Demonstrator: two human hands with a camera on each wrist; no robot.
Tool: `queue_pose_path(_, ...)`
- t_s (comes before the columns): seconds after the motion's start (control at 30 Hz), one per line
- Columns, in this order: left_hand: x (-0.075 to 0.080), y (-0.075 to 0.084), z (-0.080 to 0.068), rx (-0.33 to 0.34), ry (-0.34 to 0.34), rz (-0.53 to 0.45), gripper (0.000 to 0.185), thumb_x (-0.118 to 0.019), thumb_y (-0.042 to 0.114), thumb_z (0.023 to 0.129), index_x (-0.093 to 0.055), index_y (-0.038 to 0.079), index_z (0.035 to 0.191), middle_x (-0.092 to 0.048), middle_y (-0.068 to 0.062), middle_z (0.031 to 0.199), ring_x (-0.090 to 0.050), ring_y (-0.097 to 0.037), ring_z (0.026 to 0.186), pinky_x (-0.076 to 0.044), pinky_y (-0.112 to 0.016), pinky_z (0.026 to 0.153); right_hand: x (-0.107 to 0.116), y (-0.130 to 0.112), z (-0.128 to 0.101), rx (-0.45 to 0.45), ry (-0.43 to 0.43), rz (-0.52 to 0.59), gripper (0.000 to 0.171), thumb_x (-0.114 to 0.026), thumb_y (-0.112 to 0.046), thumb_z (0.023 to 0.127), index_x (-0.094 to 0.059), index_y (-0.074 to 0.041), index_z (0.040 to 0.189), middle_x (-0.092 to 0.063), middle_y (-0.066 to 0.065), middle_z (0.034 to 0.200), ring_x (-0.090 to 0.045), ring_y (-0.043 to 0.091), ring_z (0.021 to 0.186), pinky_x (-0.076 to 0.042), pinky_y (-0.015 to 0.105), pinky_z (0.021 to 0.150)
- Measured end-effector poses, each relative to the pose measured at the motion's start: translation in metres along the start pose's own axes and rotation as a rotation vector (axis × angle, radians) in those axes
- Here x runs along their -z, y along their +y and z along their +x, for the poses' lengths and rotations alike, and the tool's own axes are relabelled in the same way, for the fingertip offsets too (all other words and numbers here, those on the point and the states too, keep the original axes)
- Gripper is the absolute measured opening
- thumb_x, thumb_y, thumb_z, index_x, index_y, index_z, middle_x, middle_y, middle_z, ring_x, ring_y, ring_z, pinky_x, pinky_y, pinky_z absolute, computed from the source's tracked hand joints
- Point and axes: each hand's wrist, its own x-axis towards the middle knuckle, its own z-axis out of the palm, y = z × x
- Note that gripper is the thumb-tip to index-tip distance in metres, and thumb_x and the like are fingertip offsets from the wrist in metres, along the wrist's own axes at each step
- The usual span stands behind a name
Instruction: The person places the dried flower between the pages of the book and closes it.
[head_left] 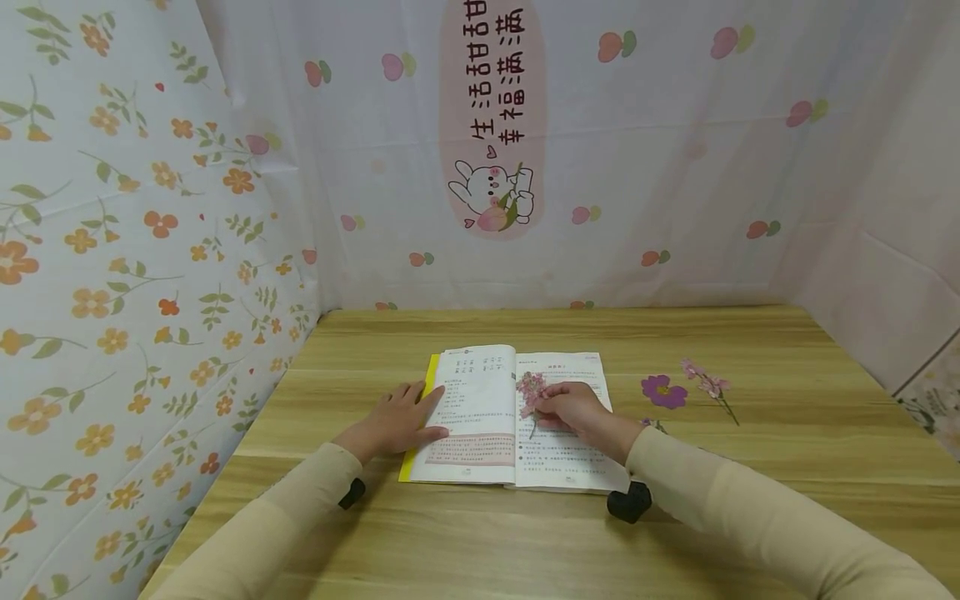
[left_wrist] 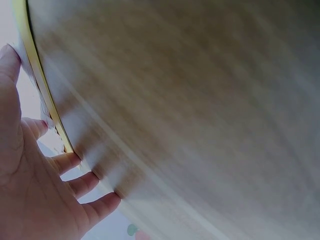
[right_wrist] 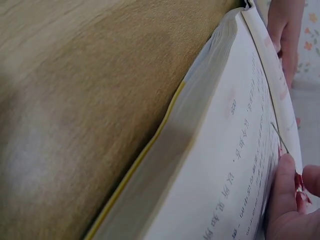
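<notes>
An open book [head_left: 472, 392] with printed pages and a yellow cover edge lies on the wooden table. On its left page and outer edge rests my left hand [head_left: 397, 421]; the left wrist view shows that hand [left_wrist: 45, 190] with fingers spread along the yellow edge. Over the right page, near the spine, my right hand [head_left: 581, 412] pinches a sprig of small pink flowers [head_left: 530, 390] between thumb and fingers. Its thin green stem [right_wrist: 280, 137] points toward the lower part of the page in the head view.
Right of the book lie a purple flower [head_left: 663, 392] and another pink flower sprig [head_left: 708, 382]. A further small purple flower [head_left: 652, 424] is mostly hidden by the right forearm. Patterned cloth [head_left: 660, 192] hangs behind the table [head_left: 480, 546] and along its sides.
</notes>
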Motion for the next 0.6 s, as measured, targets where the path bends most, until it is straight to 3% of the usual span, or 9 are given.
queue_pose_path(0.23, -0.001, 0.000, 0.000, -0.004, 0.000, -0.003, 0.079, -0.045, 0.063, 0.094, -0.027, 0.014, 0.155, -0.029, -0.022, 0.151, -0.031, -0.042, 0.135, -0.032, -0.060, 0.101, 0.007, -0.004, -0.005, 0.024, -0.047, -0.076, 0.022, -0.066, -0.003, 0.091, -0.059, 0.008, 0.109, -0.067, 0.015, 0.094, -0.067, 0.017, 0.078, -0.056, 0.031, 0.073)
queue_pose_path(0.6, -0.003, -0.001, 0.001, 0.002, 0.005, 0.003, 0.080, -0.045, 0.063, 0.094, -0.026, 0.015, 0.155, -0.029, -0.022, 0.151, -0.030, -0.041, 0.135, -0.031, -0.060, 0.102, 0.032, -0.014, -0.012, 0.114, -0.058, -0.330, 0.035, -0.066, -0.006, 0.091, -0.057, 0.011, 0.120, -0.066, 0.017, 0.102, -0.068, 0.024, 0.085, -0.056, 0.035, 0.075)
